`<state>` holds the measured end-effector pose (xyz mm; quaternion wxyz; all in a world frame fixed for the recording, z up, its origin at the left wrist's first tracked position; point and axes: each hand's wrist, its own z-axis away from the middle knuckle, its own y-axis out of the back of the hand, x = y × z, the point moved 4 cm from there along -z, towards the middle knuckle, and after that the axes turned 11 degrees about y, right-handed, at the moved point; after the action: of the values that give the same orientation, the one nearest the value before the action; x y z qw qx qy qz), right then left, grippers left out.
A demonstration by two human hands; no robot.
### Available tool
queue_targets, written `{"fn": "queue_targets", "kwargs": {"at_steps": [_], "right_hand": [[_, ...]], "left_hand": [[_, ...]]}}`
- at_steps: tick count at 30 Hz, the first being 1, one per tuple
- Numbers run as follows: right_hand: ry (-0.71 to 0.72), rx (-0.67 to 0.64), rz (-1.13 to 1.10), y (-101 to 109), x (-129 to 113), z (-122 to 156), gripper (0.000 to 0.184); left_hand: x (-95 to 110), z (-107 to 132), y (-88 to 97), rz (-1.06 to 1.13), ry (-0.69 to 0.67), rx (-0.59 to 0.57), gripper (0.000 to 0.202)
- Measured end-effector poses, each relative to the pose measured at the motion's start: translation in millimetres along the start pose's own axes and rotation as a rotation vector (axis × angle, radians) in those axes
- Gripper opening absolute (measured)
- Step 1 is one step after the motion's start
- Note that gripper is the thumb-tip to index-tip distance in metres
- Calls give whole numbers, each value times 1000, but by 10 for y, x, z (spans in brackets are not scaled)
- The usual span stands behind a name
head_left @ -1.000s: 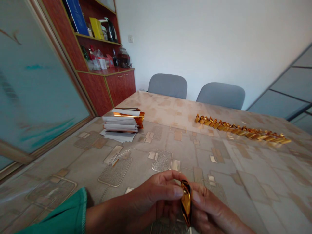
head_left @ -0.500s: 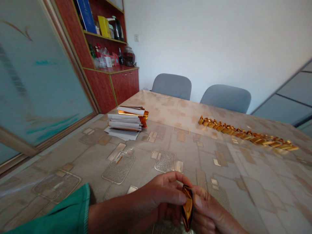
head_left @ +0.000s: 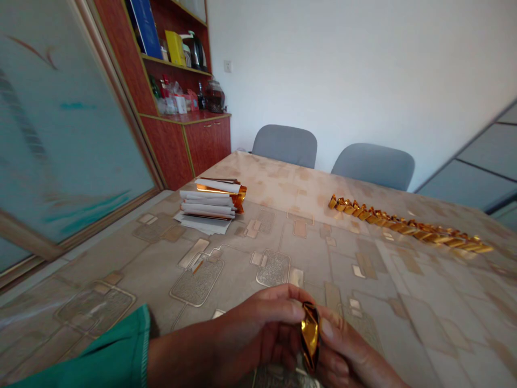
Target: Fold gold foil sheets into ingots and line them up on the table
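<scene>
- Since half a second ago, the left hand (head_left: 258, 326) has been shifting its thumb up toward the top tip of a folded piece of gold foil (head_left: 311, 334), and the foil is now showing more of its bright, hollow side to the viewer.
- Held at the lower middle of the view, the foil is standing nearly upright between both hands, narrow and pointed at each end, above the near part of the table.
- The left hand is curling loosely, its thumb and forefinger closing on the upper left edge of the foil; its other fingers are bending underneath.
- The right hand (head_left: 347, 345) is gripping the opposite edge, thumb toward the viewer and fingers folding in behind.
- A green sleeve (head_left: 109, 350) is covering the left forearm.
- Beyond the hands, a patterned tablecloth (head_left: 283, 229) is covering the table.
- A pile of folded papers (head_left: 208, 198), white with gold foil showing at the right end, is lying on the far left part of the cloth.
- A long row of folded gold pieces (head_left: 388, 223) is running slantwise across the far right, its members sitting close together.
- Two grey chairs (head_left: 286, 145) are standing behind the table.
</scene>
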<state>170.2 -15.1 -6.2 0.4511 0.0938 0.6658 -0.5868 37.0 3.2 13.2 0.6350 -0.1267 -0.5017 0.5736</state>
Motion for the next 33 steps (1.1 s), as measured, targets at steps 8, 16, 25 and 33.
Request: {"fn": "queue_targets", "kwargs": {"at_steps": [8, 16, 25, 33], "right_hand": [[4, -16, 8, -201, -51, -53, 36], [36, -28, -54, -191, -49, -82, 36], [35, -68, -45, -212, -70, -77, 34], [13, -34, -45, -172, -55, -79, 34]], "left_hand": [[-20, -8, 5, -50, -77, 26, 36], [14, 1, -12, -79, -121, 71, 43], [26, 1, -30, -130, -123, 160, 43], [34, -32, -9, -166, -180, 197, 39]]}}
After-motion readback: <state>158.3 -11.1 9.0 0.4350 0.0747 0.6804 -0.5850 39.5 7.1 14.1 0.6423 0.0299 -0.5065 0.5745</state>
